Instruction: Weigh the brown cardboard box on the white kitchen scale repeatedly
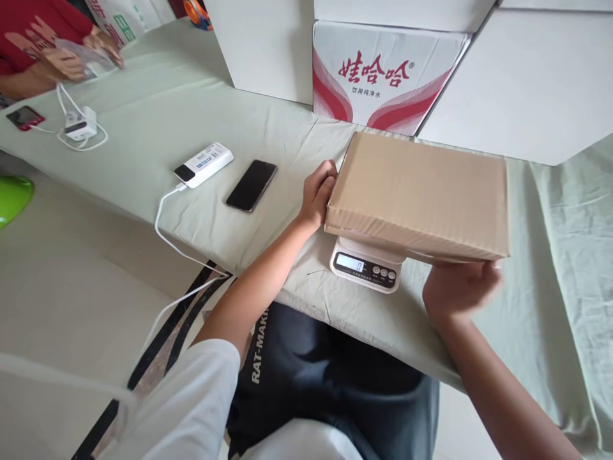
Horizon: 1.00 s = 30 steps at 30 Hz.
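Note:
A flat brown cardboard box (421, 191) is held level between my two hands, over a small white kitchen scale (366, 265). The scale's display reads 0; its platform is mostly hidden beneath the box. My left hand (320, 195) is closed on the box's left edge, fingertips partly out of sight. At the near right corner, my right hand (462, 287) supports the box from below, with its fingers curled under the bottom edge. Whether the box touches the scale, I cannot tell.
Left of the box lie a black phone (251, 185) and a white power bank (204, 164) with a trailing cable. White cartons, one with red print (383, 76), stand behind. At far left, another person's hands (67, 62) hold clear plastic near a charger (80, 124).

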### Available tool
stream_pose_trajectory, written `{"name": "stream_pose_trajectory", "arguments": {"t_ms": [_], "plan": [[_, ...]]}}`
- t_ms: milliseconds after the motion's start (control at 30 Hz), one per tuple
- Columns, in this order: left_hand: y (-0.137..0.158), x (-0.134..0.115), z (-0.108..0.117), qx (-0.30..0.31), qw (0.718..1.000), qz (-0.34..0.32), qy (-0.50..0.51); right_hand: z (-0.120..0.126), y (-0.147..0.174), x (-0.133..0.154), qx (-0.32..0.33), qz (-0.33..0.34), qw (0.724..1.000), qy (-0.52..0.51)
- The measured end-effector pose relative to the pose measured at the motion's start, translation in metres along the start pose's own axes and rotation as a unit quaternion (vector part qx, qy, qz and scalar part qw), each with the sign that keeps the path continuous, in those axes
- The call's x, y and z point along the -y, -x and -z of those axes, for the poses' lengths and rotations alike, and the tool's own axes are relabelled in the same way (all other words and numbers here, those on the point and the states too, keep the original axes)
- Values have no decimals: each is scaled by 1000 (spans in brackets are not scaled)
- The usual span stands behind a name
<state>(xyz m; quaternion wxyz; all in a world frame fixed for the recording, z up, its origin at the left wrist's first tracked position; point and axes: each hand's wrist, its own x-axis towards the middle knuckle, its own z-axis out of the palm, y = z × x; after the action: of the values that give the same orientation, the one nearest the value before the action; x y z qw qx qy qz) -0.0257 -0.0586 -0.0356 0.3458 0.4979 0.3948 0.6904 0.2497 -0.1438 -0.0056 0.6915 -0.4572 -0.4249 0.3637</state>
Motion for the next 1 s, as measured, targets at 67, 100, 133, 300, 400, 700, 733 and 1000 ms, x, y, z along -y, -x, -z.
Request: {"name": "stream_pose_trajectory", "arguments": {"t_ms": [67, 100, 133, 300, 400, 700, 733, 1000], "plan": [[-1, 2, 0, 3, 1000, 1, -1, 2, 2, -5, -5, -5, 1000, -4], [-1, 3, 0, 5, 1000, -1, -2, 3, 2, -7, -6, -6, 1000, -5], [-1, 3, 0, 8, 1000, -4, -3, 3, 2, -9, -6, -7, 1000, -7], [0, 2, 0, 17, 1000, -6, -17, 7, -1, -10, -11, -21, 999, -31], [0, 2, 0, 13, 1000, -8, -20, 9, 0, -11, -22, -24, 999, -42], [-10, -22, -3, -104, 989, -104, -15, 8, -10, 1, -51, 61, 995, -60], [-7, -31, 1, -151, 984, -92, -16, 13, -8, 7, -69, 73, 993, -54], [105, -89, 56, 113, 944, 36, -309, 84, 54, 31, 212, 41, 903, 372]]}}
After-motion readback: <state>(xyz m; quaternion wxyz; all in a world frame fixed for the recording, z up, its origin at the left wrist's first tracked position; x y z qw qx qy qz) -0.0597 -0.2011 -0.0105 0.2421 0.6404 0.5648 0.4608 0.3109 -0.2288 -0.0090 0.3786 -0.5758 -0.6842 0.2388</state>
